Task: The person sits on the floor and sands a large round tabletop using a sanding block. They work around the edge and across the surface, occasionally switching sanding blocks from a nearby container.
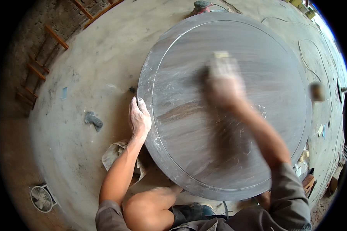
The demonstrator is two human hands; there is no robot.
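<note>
A large round grey-brown tabletop (181, 115) lies in front of me, dusted white, with a thin ring line inside its rim. At its left edge, my left hand (140, 117) is closed on the rim; its fingers are coated in pale dust. My right hand (225, 86) is over the upper middle of the top, smeared by motion. A pale yellowish piece (221, 54) shows at its fingertips, too blurred to name, and the hand appears to hold it against the surface. White curly marks (263, 111) lie by the right forearm.
A red and dark power tool (201, 7) sits beyond the far rim. Cables (308, 57) run across the floor at right. A grey rag (93, 120) lies left, a pale sack (113, 154) under the near-left rim. A fan (41, 199) stands at lower left, wooden frames (56, 37) at upper left.
</note>
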